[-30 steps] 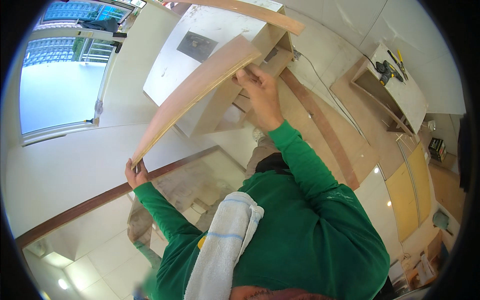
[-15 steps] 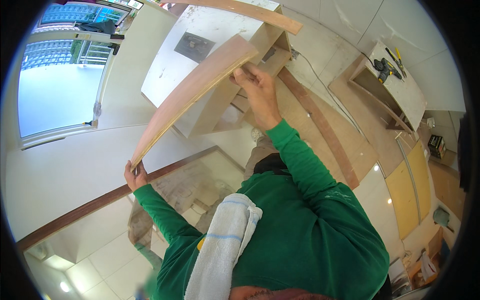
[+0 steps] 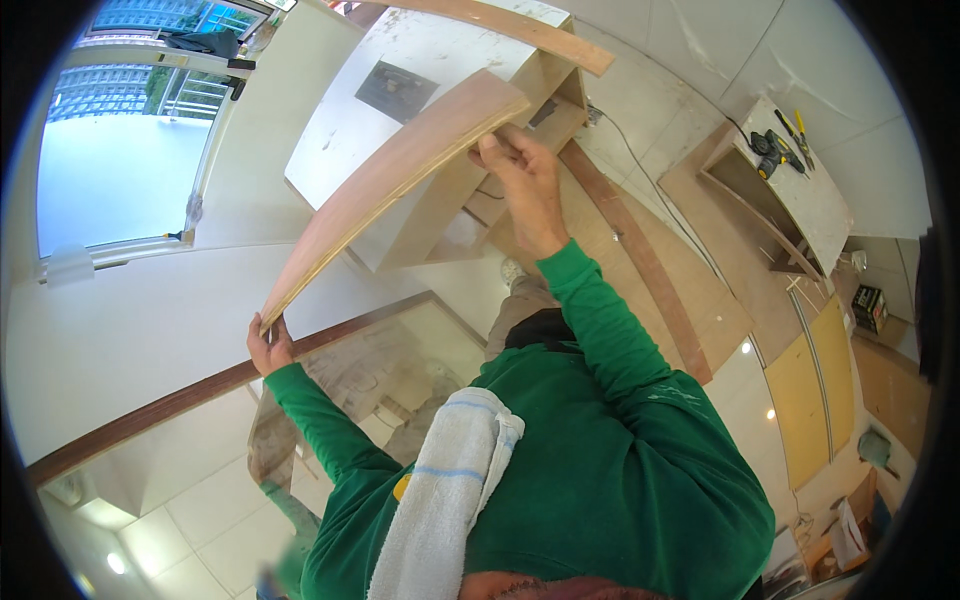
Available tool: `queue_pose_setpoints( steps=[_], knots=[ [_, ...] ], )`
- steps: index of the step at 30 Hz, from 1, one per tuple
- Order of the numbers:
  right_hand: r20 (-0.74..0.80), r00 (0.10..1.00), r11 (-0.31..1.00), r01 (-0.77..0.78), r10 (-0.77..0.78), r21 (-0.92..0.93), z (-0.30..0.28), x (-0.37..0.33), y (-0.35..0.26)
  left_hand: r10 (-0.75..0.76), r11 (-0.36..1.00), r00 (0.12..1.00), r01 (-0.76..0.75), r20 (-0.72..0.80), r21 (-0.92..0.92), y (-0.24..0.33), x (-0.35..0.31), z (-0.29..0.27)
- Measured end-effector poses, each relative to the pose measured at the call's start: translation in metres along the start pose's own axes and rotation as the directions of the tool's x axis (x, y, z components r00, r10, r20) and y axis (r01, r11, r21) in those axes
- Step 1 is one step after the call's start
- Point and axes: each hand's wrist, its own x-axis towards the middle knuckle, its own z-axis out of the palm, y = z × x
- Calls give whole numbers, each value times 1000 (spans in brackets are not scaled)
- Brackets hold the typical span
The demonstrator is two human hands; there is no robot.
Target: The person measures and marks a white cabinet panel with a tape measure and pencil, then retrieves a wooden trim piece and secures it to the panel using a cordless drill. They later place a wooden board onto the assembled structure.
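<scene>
Between my two hands hangs a long plywood strip (image 3: 395, 180), reddish on its broad face with a pale layered edge. My left hand (image 3: 268, 346) grips its lower left end, the fingers partly behind the wood. My right hand (image 3: 522, 185) is closed on the underside near its upper right end, thumb against the edge. Behind the strip stands a white-topped cabinet (image 3: 335, 130) with an open front, and a dark grey square (image 3: 397, 90) lies on that top.
Another wood strip (image 3: 540, 38) lies across the cabinet's far end. On the floor to the right is a long brown board (image 3: 640, 255). A small box unit (image 3: 810, 190) carries a power drill (image 3: 775, 152) and pliers (image 3: 800, 130). A mirror (image 3: 370, 350) stands at left, below the window (image 3: 130, 170).
The view has shifted slightly. Both hands keep their hold on the plywood strip, which stays at nearly the same tilt.
</scene>
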Motion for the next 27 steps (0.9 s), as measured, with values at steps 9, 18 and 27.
queue_pose_setpoints(
  steps=[9, 18, 27],
  knots=[
    [-61, 998, 980, -6, -6, -201, -6, 11, -3, 452, 67, 647, -711, 614, 700, -28, -41, -15],
    [-47, 998, 847, -53, 33, -529, -10, 41, -50, 238, 957, 958, -260, -162, -129, -72, -207, 50],
    [11, 1000, 733, 11, -5, -680, -22, 52, -64, 184, 860, 968, -242, -170, -449, -91, -267, 54]
  ],
)
